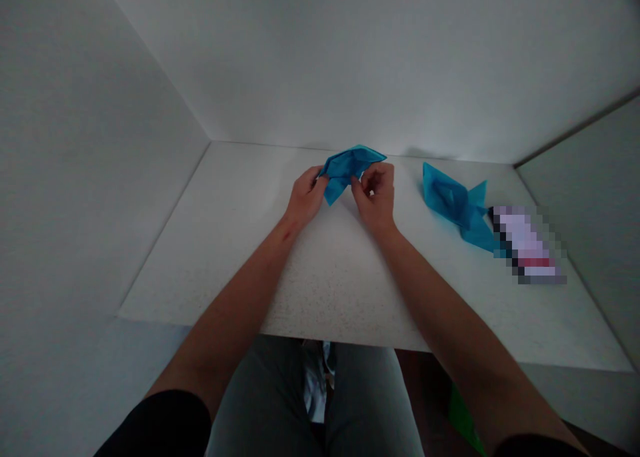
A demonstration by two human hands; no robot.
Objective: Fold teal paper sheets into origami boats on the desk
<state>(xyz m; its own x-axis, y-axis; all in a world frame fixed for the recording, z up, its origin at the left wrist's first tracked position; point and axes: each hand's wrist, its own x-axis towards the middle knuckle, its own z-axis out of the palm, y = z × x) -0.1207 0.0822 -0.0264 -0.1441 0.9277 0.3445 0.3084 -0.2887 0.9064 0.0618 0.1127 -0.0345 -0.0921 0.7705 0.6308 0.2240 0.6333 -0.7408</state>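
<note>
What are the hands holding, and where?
A folded blue paper piece: the left hand pinches its left end, the right hand its lower right part.

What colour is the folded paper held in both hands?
Blue folded paper, seen in the head view.

White speckled table (pixel 325 290) — blue folded paper (pixel 453 203) at rt, touching a blurred obj (pixel 530 243).
</note>
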